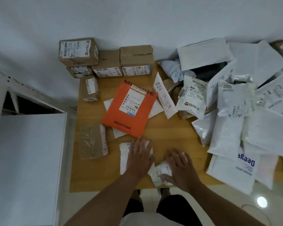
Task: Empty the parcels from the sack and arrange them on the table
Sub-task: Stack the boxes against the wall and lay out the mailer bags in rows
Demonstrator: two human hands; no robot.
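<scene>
My left hand (140, 156) lies flat, fingers straight, on a flat white parcel (124, 158) near the front of the wooden table (170, 132). My right hand (180, 167) rests with spread fingers on a small crumpled white packet (158, 174) at the table's front edge. Just beyond my hands lies an orange MISTINE envelope (129, 110) on top of white envelopes. Several brown cardboard boxes (136, 60) stand in a row along the back. A taped brown parcel (92, 141) sits at the left. No sack is in view.
A loose heap of white plastic mailers (232, 101) covers the table's right side and overhangs its edge. A white cabinet top (28, 160) stands to the left of the table. Bare wood shows between my hands and the heap.
</scene>
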